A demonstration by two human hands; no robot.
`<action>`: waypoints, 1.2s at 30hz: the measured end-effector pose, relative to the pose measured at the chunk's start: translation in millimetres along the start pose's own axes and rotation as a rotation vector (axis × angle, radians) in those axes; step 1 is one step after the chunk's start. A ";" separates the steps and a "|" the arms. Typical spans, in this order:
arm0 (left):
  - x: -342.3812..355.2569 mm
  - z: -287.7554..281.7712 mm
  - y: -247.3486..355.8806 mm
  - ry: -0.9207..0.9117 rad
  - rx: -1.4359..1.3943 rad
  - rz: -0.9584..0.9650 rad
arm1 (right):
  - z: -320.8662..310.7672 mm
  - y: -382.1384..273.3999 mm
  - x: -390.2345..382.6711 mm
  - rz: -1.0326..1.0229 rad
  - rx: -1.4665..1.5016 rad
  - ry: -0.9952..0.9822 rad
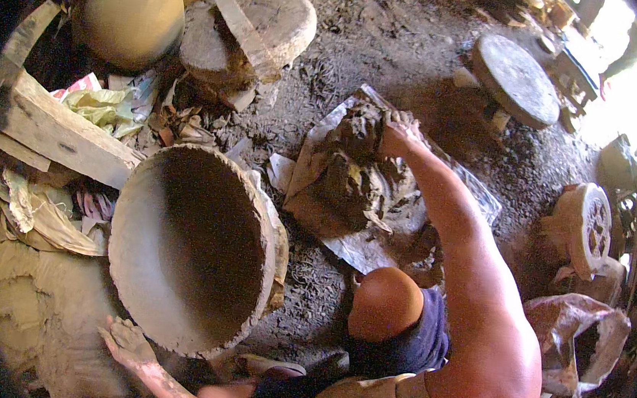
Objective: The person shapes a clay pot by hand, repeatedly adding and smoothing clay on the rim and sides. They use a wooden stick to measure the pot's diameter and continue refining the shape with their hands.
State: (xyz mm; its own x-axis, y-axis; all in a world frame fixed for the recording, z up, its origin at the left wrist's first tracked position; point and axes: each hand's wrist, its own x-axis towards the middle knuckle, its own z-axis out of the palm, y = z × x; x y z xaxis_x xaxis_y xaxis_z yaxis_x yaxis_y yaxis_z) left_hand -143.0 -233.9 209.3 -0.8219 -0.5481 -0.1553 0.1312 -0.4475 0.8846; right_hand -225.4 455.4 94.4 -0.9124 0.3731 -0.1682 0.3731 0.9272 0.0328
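Observation:
My right hand (400, 134) reaches forward with fingers curled on a dark lump of wet clay (361, 134), at the top of a torn clay heap (358, 187) on a crumpled plastic sheet (479, 207). My left hand (128, 342), smeared with clay, is palm up with loosely bent fingers and holds nothing. It is just outside the lower left of a large, wide clay pot (119, 233) with a rough, uneven rim; whether it touches the wall I cannot tell.
A rounded pot (129, 12), a wooden slab with a plank (289, 27) and a round disc (514, 80) stand at the back. Left are boards (64, 128) and scraps (49, 211); right are a patterned round piece (588, 229) and a crumpled bag (573, 339).

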 end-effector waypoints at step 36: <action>-152.9 241.0 -87.2 -0.896 0.007 -0.319 | -131.9 -104.9 -170.6 -1.046 1.536 -0.177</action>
State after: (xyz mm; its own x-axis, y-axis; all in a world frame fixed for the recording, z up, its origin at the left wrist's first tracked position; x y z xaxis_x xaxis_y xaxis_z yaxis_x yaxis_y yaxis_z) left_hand -162.4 59.2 261.9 -0.9381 0.3465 0.0026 -0.1736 -0.4764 0.8619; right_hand -131.0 298.8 249.6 -0.8545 -0.3564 0.3779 -0.3572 -0.1250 -0.9256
